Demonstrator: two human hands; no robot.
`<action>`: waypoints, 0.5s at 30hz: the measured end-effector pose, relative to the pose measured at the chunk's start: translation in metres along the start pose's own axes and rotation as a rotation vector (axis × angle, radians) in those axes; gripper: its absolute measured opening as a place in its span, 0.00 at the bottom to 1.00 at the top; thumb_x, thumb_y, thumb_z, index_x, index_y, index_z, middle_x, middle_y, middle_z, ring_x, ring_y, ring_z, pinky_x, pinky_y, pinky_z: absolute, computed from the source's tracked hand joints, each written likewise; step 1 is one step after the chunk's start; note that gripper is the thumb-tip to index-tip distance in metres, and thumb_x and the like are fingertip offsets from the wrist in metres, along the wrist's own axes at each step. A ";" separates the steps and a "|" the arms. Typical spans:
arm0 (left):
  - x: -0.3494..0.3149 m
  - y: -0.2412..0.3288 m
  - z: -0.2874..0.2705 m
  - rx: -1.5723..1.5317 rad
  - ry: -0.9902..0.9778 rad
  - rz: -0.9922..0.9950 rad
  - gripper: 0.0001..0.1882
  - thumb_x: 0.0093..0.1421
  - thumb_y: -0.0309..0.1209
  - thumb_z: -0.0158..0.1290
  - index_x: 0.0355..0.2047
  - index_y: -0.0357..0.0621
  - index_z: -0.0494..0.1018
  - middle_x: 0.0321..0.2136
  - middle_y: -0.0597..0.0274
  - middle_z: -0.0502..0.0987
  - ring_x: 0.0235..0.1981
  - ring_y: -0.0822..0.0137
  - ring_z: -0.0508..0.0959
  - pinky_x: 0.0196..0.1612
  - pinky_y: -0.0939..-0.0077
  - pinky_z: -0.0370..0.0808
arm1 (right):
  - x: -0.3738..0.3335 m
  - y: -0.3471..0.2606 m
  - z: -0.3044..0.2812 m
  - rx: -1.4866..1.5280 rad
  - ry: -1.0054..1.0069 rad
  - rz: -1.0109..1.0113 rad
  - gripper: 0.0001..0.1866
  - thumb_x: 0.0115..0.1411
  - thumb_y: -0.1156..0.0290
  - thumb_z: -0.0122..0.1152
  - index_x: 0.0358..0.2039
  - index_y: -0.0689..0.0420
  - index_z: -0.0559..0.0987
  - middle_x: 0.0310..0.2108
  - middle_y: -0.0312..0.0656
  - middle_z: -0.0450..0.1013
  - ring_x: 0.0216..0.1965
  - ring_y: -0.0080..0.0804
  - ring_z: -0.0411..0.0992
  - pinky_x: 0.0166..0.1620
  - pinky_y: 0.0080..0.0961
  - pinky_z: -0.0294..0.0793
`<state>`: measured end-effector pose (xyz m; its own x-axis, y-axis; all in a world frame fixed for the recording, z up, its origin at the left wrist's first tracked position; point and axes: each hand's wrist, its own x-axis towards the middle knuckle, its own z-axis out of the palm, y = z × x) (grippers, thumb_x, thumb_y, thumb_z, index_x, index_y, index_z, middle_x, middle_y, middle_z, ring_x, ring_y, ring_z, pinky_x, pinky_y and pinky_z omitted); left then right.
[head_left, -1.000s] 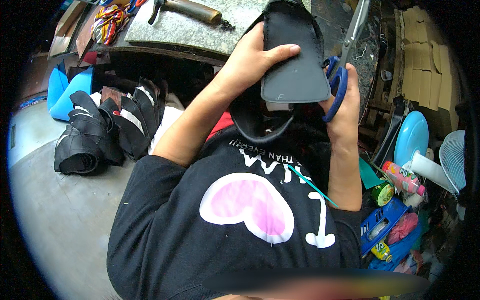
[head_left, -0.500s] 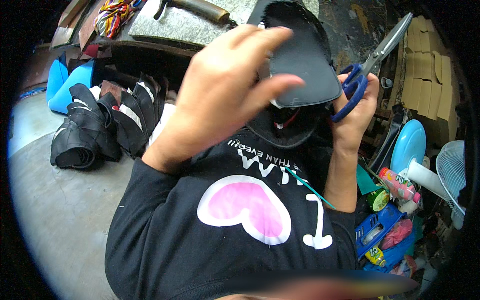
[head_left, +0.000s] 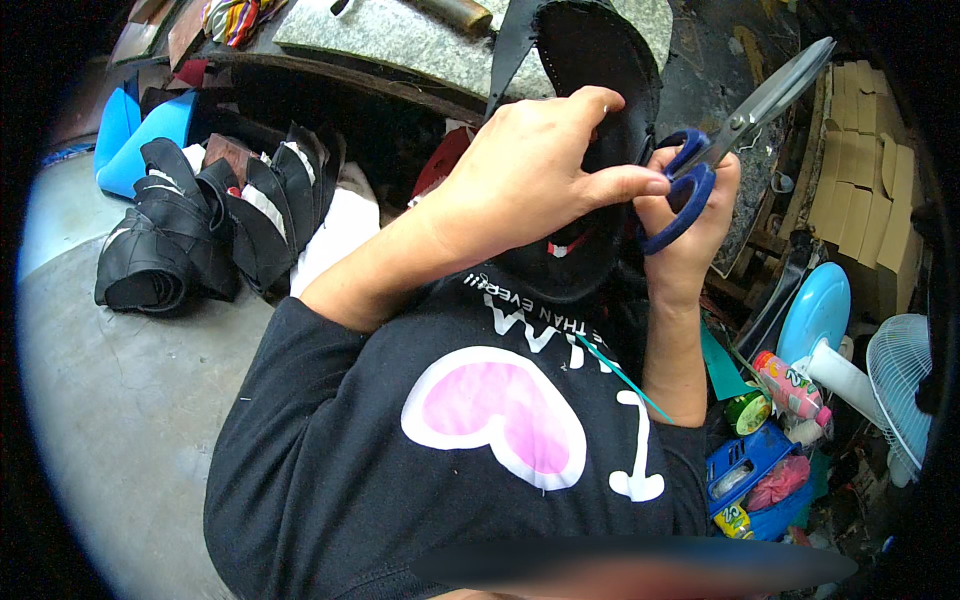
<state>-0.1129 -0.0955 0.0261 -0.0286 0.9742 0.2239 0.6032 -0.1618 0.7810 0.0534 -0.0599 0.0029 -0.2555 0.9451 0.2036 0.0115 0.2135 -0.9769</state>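
In my right hand (head_left: 700, 225) are scissors (head_left: 735, 130) with blue handles, their blades closed and pointing up to the right. Beside that hand a black leather piece (head_left: 600, 55), like a shoe upper with stitch holes along its edge, rises in front of my chest. My left hand (head_left: 540, 160) lies across the front of it, thumb and forefinger spread apart. The left thumb tip reaches the scissor handle; whether it touches cannot be made out. The other left fingers are mostly hidden, as is the lower part of the black piece.
Rolled and stacked black pieces (head_left: 170, 245) lie at left beside a blue folded sheet (head_left: 150, 140). A stone slab (head_left: 390, 45) holds a wooden-handled tool (head_left: 450, 12). At right are cardboard boxes (head_left: 865, 170), a fan (head_left: 895, 385), a pink bottle (head_left: 790, 385) and a blue basket (head_left: 745, 465).
My left hand has moved right, toward the scissors. The smooth black flap that faced up beneath it no longer shows, leaving the dark inside of the piece visible. The scissors stay in my right hand.
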 end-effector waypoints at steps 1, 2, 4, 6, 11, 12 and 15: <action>0.000 0.000 0.000 0.039 0.022 0.025 0.25 0.56 0.36 0.62 0.50 0.35 0.70 0.30 0.50 0.81 0.28 0.62 0.83 0.31 0.73 0.78 | -0.001 -0.001 0.001 -0.004 -0.013 -0.009 0.25 0.50 0.82 0.66 0.44 0.59 0.62 0.31 0.36 0.70 0.32 0.17 0.69 0.37 0.14 0.71; 0.000 0.001 0.000 0.010 0.009 -0.001 0.24 0.56 0.34 0.61 0.49 0.35 0.71 0.29 0.50 0.81 0.27 0.62 0.83 0.31 0.73 0.78 | -0.002 -0.002 0.003 -0.017 -0.026 -0.008 0.25 0.50 0.82 0.66 0.44 0.59 0.62 0.31 0.37 0.70 0.32 0.17 0.69 0.37 0.14 0.72; 0.001 0.001 0.000 -0.044 0.004 -0.031 0.21 0.57 0.32 0.59 0.49 0.35 0.71 0.27 0.50 0.81 0.26 0.62 0.83 0.29 0.74 0.78 | -0.004 -0.004 0.004 -0.056 -0.042 -0.015 0.25 0.50 0.82 0.65 0.44 0.60 0.62 0.31 0.37 0.70 0.31 0.17 0.70 0.36 0.13 0.72; 0.000 0.001 0.002 -0.022 -0.007 -0.025 0.20 0.57 0.30 0.57 0.48 0.35 0.72 0.26 0.50 0.80 0.25 0.62 0.83 0.28 0.73 0.78 | -0.005 -0.006 0.006 -0.037 -0.057 -0.016 0.24 0.50 0.82 0.65 0.43 0.60 0.62 0.30 0.37 0.70 0.31 0.17 0.70 0.35 0.13 0.72; -0.002 -0.003 0.004 -0.003 0.058 0.026 0.14 0.58 0.27 0.54 0.44 0.34 0.75 0.25 0.48 0.80 0.25 0.61 0.82 0.28 0.73 0.76 | -0.004 -0.007 0.006 -0.006 -0.050 0.017 0.24 0.50 0.81 0.65 0.43 0.59 0.62 0.30 0.37 0.71 0.30 0.17 0.69 0.34 0.13 0.71; -0.002 -0.004 0.005 -0.028 0.081 0.046 0.13 0.58 0.27 0.54 0.43 0.35 0.75 0.25 0.48 0.79 0.25 0.61 0.82 0.28 0.73 0.76 | -0.004 -0.007 0.005 0.009 -0.055 0.031 0.24 0.50 0.81 0.65 0.43 0.59 0.62 0.30 0.37 0.71 0.30 0.17 0.69 0.34 0.13 0.71; -0.002 -0.005 0.005 -0.092 0.115 0.041 0.11 0.59 0.27 0.53 0.41 0.34 0.76 0.26 0.48 0.79 0.26 0.64 0.82 0.30 0.74 0.75 | -0.007 -0.008 -0.003 0.047 -0.083 0.072 0.24 0.51 0.79 0.67 0.44 0.58 0.63 0.30 0.35 0.71 0.29 0.16 0.68 0.34 0.13 0.68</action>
<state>-0.1120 -0.0956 0.0192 -0.0996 0.9427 0.3183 0.5301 -0.2205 0.8187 0.0583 -0.0679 0.0098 -0.3347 0.9335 0.1285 -0.0121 0.1321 -0.9912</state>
